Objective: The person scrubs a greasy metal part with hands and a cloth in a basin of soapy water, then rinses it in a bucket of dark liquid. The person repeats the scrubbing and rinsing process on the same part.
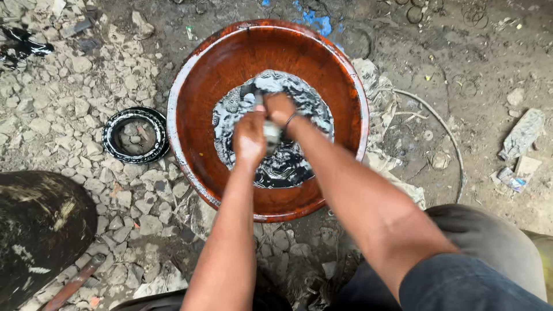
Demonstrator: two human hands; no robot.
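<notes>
Your hands are together over the middle of the red basin (190, 109), which sits on the stony ground. Your left hand (249, 140) and right hand (280, 109) are both closed on a small pale part (271, 131), held just above the dark, foamy liquid (299, 103) pooled in the bottom. By the look of it, the washing is under way: the part looks wet and grimy. A black bearing ring (136, 135) lies apart on the stones, left of the basin.

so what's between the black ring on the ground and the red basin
Only loose grey stones between the black round bearing ring and the red-brown round basin, in the head view.
</notes>
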